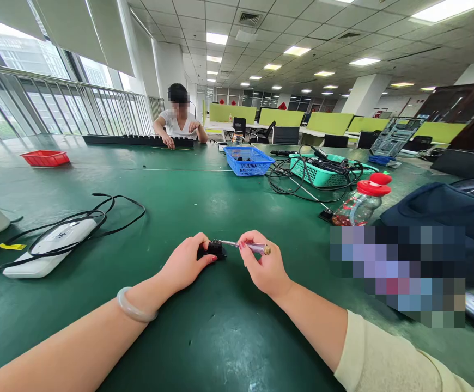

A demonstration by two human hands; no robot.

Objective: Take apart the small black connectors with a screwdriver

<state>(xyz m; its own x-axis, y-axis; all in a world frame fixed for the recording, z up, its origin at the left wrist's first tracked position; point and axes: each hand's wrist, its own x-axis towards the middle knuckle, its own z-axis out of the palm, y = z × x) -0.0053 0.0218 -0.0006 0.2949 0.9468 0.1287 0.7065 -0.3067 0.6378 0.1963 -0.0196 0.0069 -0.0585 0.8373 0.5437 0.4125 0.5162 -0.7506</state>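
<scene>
My left hand [187, 259], with a pale bangle on its wrist, grips a small black plastic part [216, 249] against the green table. Its exact kind is too small to make out. In my right hand [263, 264] is a screwdriver [257, 247] with a clear, purplish handle, held lying almost level. The thin metal shaft points left, and its tip reaches the top of the black part. My fingers hide some of the handle and the left side of the part.
A white power strip [53, 247] with a looped black cable lies left. Ahead stand a blue basket [249, 163], a teal basket [318, 177] of cables and a red-lidded bottle [359, 204]. A dark bag [437, 212] sits right. Another person [177, 122] works at the far edge.
</scene>
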